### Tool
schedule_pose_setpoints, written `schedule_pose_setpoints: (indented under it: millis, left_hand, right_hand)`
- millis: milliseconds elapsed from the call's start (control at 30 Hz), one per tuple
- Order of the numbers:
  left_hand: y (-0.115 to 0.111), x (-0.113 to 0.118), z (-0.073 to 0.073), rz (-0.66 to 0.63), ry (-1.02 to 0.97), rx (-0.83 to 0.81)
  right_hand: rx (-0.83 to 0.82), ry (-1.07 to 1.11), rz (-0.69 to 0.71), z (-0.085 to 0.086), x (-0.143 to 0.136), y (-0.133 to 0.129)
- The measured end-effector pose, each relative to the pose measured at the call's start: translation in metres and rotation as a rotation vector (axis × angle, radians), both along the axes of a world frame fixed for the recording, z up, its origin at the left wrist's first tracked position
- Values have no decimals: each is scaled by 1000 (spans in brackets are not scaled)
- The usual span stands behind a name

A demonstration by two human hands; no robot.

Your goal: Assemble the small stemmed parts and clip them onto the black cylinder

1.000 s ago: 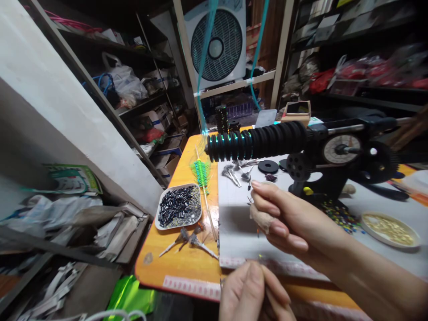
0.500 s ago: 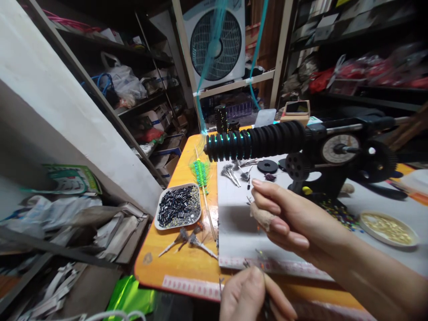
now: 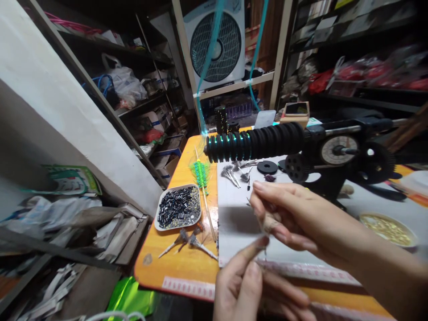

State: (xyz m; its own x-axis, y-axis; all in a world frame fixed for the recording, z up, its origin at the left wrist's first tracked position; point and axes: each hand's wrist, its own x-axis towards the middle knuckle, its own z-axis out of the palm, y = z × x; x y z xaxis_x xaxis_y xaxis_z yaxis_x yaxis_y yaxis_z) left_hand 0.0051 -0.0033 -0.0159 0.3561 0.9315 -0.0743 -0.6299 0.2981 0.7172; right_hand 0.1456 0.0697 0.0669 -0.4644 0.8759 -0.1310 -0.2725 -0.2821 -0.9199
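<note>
My right hand reaches in from the right over the white board. Its thumb and fingers are drawn together, and one finger has a pale wrapping. Whatever they pinch is hidden. Below it my left hand has its index finger stretched up to the right fingers, with the thumb apart from it and the other fingers spread. A thin dark sliver shows near that index fingertip, too small to name. Above both hands, a black ribbed roller with shiny green-blue strands in its front grooves sticks out from a geared machine.
A white tray of dark tube beads sits on the orange table. Beside it lie a green bristly stick and grey feathery tufts. A dish of golden pieces stands at right. Teal strands hang before a box fan.
My left hand has risen from the board's front edge, and its index finger has lifted away from the thumb towards my right hand. The right hand has shifted only slightly.
</note>
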Motion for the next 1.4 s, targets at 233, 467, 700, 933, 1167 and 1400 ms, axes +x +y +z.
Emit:
schedule_pose_setpoints:
  millis: [233, 467, 700, 933, 1167, 1400]
  left_hand:
    - [31, 3, 29, 167, 303, 362]
    - [39, 15, 50, 155, 208, 304]
    - [31, 10, 28, -12, -166, 11]
    - [20, 0, 21, -156, -286, -107]
    - [16, 3, 10, -218, -340, -72]
    - [19, 21, -10, -197, -541, 41]
  right_hand:
    - [237, -261, 52, 29, 8, -7]
    - [117, -96, 80, 33, 8, -8]
    - [-215, 169, -20, 11, -9, -1]
    - [-267, 162, -70, 8, -16, 1]
    - [-245, 128, -47, 6, -11, 0]
    - [-153, 27, -27, 6, -8, 0]
